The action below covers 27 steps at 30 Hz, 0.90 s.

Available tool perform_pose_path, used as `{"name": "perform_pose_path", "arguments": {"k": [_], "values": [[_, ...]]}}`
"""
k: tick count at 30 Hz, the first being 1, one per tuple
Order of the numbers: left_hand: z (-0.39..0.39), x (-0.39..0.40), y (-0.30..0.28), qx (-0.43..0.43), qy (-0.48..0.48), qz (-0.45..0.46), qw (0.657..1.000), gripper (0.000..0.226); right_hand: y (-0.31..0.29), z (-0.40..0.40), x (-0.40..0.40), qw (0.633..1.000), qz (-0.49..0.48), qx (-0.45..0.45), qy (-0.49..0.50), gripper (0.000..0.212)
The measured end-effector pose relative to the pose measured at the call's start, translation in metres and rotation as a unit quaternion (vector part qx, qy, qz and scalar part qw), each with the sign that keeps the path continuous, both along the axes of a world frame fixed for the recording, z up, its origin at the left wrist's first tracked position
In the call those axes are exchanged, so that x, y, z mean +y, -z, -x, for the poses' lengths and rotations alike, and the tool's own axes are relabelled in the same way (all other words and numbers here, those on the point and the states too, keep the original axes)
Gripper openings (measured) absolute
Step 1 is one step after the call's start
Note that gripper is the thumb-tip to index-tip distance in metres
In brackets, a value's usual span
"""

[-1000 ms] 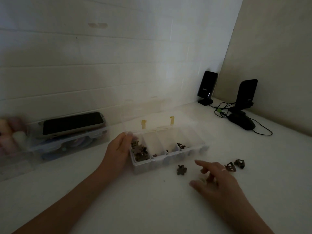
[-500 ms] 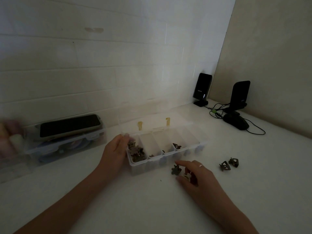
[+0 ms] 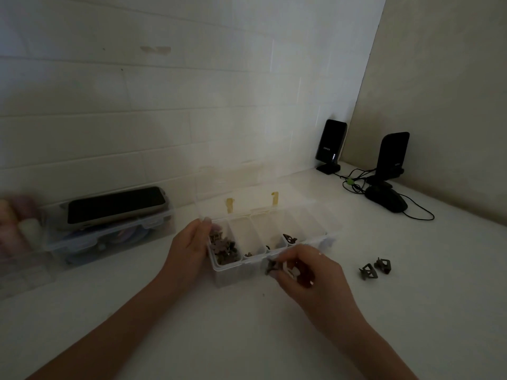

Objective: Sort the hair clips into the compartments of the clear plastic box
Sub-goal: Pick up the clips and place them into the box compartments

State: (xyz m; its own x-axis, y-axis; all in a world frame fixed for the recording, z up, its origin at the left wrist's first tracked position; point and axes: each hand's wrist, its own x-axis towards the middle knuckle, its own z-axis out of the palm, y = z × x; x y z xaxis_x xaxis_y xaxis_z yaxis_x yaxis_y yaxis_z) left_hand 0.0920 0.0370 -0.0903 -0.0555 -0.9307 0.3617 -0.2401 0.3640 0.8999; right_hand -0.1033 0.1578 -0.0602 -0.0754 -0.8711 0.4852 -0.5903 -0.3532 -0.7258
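The clear plastic box (image 3: 311,229) stands open on the white table, its lid tilted back. Its leftmost compartment holds a pile of small dark hair clips (image 3: 223,248); one clip (image 3: 289,238) lies in a compartment further right. My left hand (image 3: 189,250) grips the box's left end. My right hand (image 3: 310,275) pinches a small dark star-shaped hair clip (image 3: 271,266) just in front of the box's front wall. Two more dark claw clips (image 3: 374,268) lie on the table to the right.
A closed clear container (image 3: 115,237) with a phone (image 3: 115,205) on top sits at the left by the tiled wall. Two black speakers (image 3: 330,145), (image 3: 391,157), a black mouse (image 3: 386,200) and cables occupy the back right corner.
My right hand swept left across the table to the star-shaped clip, closed on it and lifted it up against the box's front wall. The left hand stayed on the box.
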Motion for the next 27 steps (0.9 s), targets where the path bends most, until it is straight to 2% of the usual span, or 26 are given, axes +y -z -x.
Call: {"name": "perform_pose_path", "arguments": {"k": [2, 4, 7, 10, 13, 17, 19, 22, 24, 27], "values": [[0.001, -0.001, 0.001, 0.018, -0.001, -0.010, 1.000, 0.036, -0.013, -0.011, -0.009, 0.999, 0.047, 0.010, -0.002, 0.016], [0.002, -0.003, 0.001, 0.073, 0.005, -0.055, 0.996, 0.038, -0.028, -0.024, -0.025, 0.997, 0.068, 0.033, 0.003, 0.011], [0.005, -0.007, -0.002, 0.146, 0.025, -0.147, 0.978, 0.039, -0.044, -0.042, -0.056, 0.993, 0.049, 0.107, 0.004, 0.011], [0.006, -0.004, -0.005, 0.165, 0.026, -0.152, 0.974, 0.034, -0.047, -0.057, -0.080, 0.981, 0.001, 0.194, 0.007, 0.019], [0.005, -0.004, -0.005, 0.155, 0.013, -0.140, 0.978, 0.030, -0.043, -0.059, -0.088, 0.977, -0.039, 0.211, -0.005, 0.028], [0.005, -0.006, -0.003, 0.121, 0.007, -0.118, 0.985, 0.031, -0.043, -0.046, -0.074, 0.991, 0.029, 0.133, -0.010, 0.026], [0.005, -0.005, -0.004, 0.123, 0.002, -0.110, 0.986, 0.031, -0.042, -0.037, -0.063, 0.990, 0.022, 0.125, -0.058, 0.025], [0.004, -0.005, -0.005, 0.089, 0.003, -0.081, 0.993, 0.035, -0.039, -0.033, -0.048, 0.967, -0.006, 0.210, -0.146, 0.027], [0.004, -0.005, -0.004, 0.077, -0.002, -0.068, 0.995, 0.037, -0.039, -0.032, -0.046, 0.953, -0.019, 0.266, -0.141, 0.028], [0.003, -0.001, -0.006, 0.074, 0.005, -0.057, 0.996, 0.038, -0.047, -0.033, -0.048, 0.951, -0.043, 0.275, -0.135, 0.029]]}}
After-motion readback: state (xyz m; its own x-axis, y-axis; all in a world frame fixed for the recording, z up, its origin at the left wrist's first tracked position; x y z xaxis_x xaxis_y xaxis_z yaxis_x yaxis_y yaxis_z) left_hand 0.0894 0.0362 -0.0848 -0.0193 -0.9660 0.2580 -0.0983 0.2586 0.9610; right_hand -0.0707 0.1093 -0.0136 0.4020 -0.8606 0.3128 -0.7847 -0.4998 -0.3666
